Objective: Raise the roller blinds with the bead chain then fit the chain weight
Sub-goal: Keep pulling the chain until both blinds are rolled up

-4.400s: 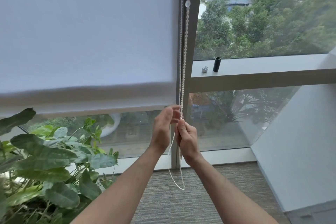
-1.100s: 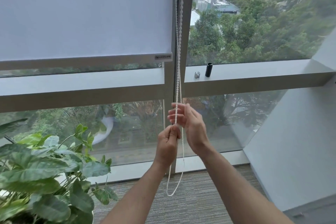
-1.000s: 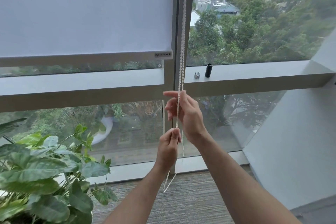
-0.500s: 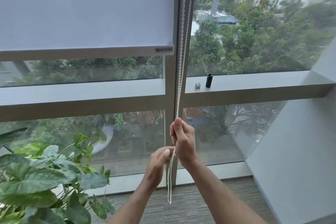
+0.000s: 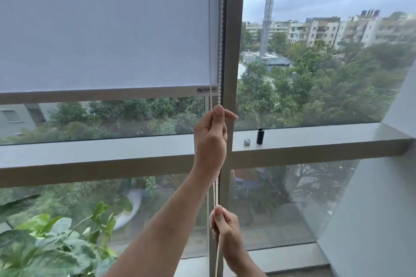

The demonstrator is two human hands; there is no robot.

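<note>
The white roller blind (image 5: 101, 29) covers the upper left pane; its grey bottom bar (image 5: 101, 96) hangs above the window's crossbar. A white bead chain (image 5: 221, 29) runs down the blind's right edge beside the mullion. My left hand (image 5: 210, 139) is raised just below the bottom bar, with its fingers closed on the chain. My right hand (image 5: 222, 227) pinches the same chain lower down, and the chain stretches between the two hands. A black cylindrical chain weight (image 5: 260, 136) stands on the ledge to the right, next to a small silver clip (image 5: 247, 141).
The grey mullion (image 5: 233, 51) stands between the two panes and the horizontal ledge (image 5: 315, 139) crosses both. A leafy green plant (image 5: 56, 243) fills the bottom left corner. A white slanted wall (image 5: 371, 209) closes the right side.
The blind's bottom bar has risen from below the crossbar to above it. My left hand moved from below up to a high grip on the chain, and my right hand came down with the chain.
</note>
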